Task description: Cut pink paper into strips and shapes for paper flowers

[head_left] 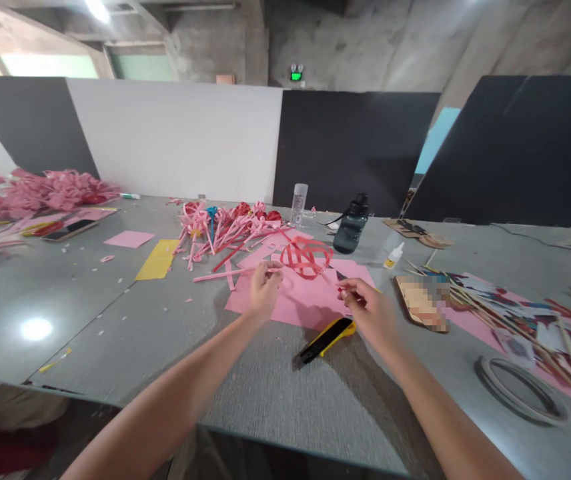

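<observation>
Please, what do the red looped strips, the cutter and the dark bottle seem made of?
Red looped strips: perhaps matte paper or ribbon, being thin flat bands.
Cutter: probably plastic body, evenly yellow and black; finish unclear.
Dark bottle: likely smooth tinted plastic, its body seemingly translucent.

Light is cast from above by a ceiling lamp (pixel 98 9); a round glare is reflected near the front edge of the worktop (pixel 115 347), at left. The right hand (pixel 363 303) is softened by blur — and the picture's sides are visibly stretched.
</observation>
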`<state>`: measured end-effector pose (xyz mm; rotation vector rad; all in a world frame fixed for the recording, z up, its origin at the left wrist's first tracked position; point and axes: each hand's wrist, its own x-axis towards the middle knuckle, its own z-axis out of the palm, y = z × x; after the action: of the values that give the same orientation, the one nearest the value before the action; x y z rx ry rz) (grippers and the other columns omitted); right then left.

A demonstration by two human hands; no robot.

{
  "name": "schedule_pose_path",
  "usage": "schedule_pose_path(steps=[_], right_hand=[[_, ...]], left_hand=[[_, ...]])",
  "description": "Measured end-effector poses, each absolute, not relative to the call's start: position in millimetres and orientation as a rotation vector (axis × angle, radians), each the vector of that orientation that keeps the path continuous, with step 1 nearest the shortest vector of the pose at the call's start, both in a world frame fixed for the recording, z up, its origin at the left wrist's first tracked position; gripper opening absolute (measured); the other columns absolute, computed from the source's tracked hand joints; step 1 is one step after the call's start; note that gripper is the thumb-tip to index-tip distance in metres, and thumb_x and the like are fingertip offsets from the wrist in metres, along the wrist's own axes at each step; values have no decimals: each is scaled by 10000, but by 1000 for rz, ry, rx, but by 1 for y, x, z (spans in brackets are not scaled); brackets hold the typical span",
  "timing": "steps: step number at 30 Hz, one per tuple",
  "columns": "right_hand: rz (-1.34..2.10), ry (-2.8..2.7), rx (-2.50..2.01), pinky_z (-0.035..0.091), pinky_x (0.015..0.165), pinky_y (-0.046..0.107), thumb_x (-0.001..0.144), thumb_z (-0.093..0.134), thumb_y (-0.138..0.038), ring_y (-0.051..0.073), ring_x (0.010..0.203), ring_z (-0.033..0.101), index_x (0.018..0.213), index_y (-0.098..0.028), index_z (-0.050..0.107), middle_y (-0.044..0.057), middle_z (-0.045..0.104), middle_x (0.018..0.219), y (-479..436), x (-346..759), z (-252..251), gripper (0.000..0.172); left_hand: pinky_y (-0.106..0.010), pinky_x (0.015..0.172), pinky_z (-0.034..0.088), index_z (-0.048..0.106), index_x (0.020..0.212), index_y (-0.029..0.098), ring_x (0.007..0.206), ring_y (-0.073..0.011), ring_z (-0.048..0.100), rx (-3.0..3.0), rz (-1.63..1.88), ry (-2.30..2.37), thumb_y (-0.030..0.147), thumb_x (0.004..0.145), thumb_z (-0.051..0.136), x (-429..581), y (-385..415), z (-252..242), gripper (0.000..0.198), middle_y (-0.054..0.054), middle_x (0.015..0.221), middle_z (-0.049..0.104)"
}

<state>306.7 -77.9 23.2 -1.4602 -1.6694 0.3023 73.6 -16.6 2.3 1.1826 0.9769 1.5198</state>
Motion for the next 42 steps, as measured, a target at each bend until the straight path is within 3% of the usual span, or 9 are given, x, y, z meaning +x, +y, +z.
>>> schedule_pose_path(steps=[7, 14, 22, 26, 31, 36, 42], right_hand=[[239, -1570, -1501, 536, 719, 375, 806, 651, -325, 244, 793, 700, 941, -238, 683, 63, 754, 886, -78, 307, 28, 164], [309, -1618, -1507, 541, 711, 376, 888, 558, -336, 253, 817, 729, 982, -232, 710, 68, 780, 878, -78, 307, 27, 207], [254, -1572, -1537, 528, 719, 392, 783, 665, -330, 244, 735, 683, 884, -239, 688, 64, 757, 870, -78, 306, 29, 138], [318, -1586, -1512, 532, 725, 378, 841, 606, -335, 252, 809, 713, 953, -235, 687, 73, 768, 897, -78, 307, 27, 170], [400, -1586, -1489, 538, 657, 356, 931, 490, -369, 237, 740, 717, 1069, -232, 640, 62, 757, 812, -79, 306, 26, 246], [292, -1554, -1516, 513, 750, 378, 816, 648, -341, 258, 855, 701, 978, -244, 647, 67, 753, 912, -77, 307, 28, 189], [274, -1548, -1555, 498, 723, 383, 759, 693, -334, 235, 736, 656, 876, -238, 692, 50, 734, 852, -78, 307, 29, 151]], left_hand=[[-265, 651, 413, 613, 976, 229, 735, -158, 560, 1124, 1610, 1043, 295, 780, 596, 69, -12, 0, 208, 5, 814, 591], [-259, 649, 414, 595, 963, 239, 708, -141, 533, 1097, 1647, 1035, 308, 795, 601, 69, -12, 0, 183, 12, 819, 575], [-255, 641, 412, 603, 950, 236, 726, -145, 542, 1097, 1651, 1040, 272, 782, 599, 69, -13, 1, 172, 7, 832, 582], [-255, 637, 408, 607, 945, 229, 730, -144, 539, 1100, 1649, 1049, 249, 776, 585, 69, -13, 2, 172, 2, 852, 594], [-265, 663, 411, 612, 961, 232, 757, -152, 548, 1111, 1650, 1060, 254, 776, 577, 68, -12, 2, 190, -1, 874, 603], [-272, 663, 405, 615, 961, 228, 764, -160, 547, 1113, 1639, 1068, 246, 760, 567, 69, -12, 2, 207, -8, 878, 605], [-250, 633, 400, 610, 942, 210, 709, -135, 526, 1113, 1638, 1065, 244, 751, 565, 69, -12, 3, 199, 3, 842, 588]])
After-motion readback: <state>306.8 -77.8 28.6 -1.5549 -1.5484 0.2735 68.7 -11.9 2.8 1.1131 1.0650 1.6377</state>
